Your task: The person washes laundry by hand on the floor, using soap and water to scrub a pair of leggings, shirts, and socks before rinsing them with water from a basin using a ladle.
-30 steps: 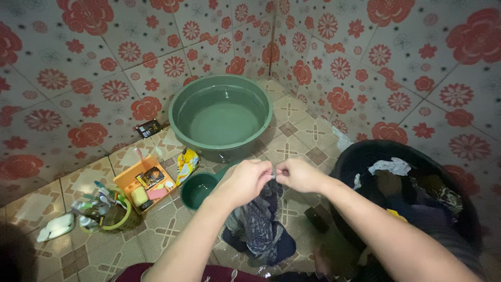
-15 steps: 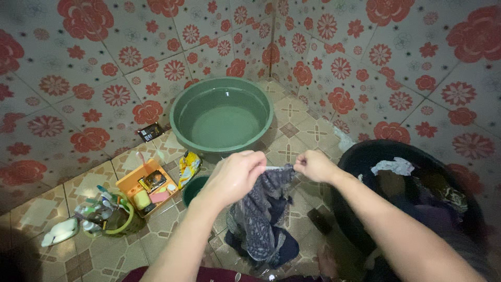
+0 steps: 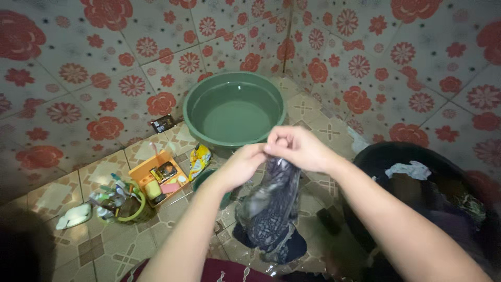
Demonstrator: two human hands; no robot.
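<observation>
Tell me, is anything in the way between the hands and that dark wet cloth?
No. Both the left hand and the right hand already grip the top of the dark patterned wet cloth, which hangs down between them above the tiled floor. The round green plastic basin of water sits behind, apart from it.

A home washroom corner used for laundry by hand. Walls [image 3: 78, 78] are covered in white tiles with red flower prints; the floor [image 3: 313, 112] has beige patterned tiles and looks wet. A green basin [image 3: 235, 107] of water sits in the corner. An orange tray [image 3: 159, 177] of soaps and a small green holder [image 3: 122, 203] of brushes stand nearby. A dark tub [image 3: 417, 183] holds clothes.
</observation>
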